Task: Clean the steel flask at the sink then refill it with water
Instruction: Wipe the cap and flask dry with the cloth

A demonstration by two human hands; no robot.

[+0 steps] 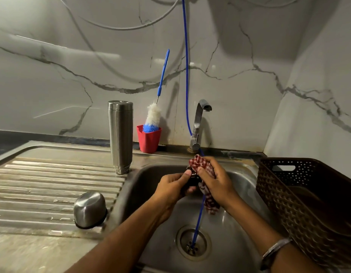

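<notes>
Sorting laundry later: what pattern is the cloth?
Red-and-white check on the cloth, head view.

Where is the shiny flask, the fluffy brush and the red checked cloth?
steel flask [120,134], head view, middle of its upside-down body.
bottle brush [153,117], head view, white bristles above the red cup.
checked cloth [200,162], head view, bunched top part.

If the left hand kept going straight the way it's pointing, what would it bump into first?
Probably the right hand with its checked cloth. The left hand points rightward, its grip on a small dark part between them; depth is unclear.
</notes>
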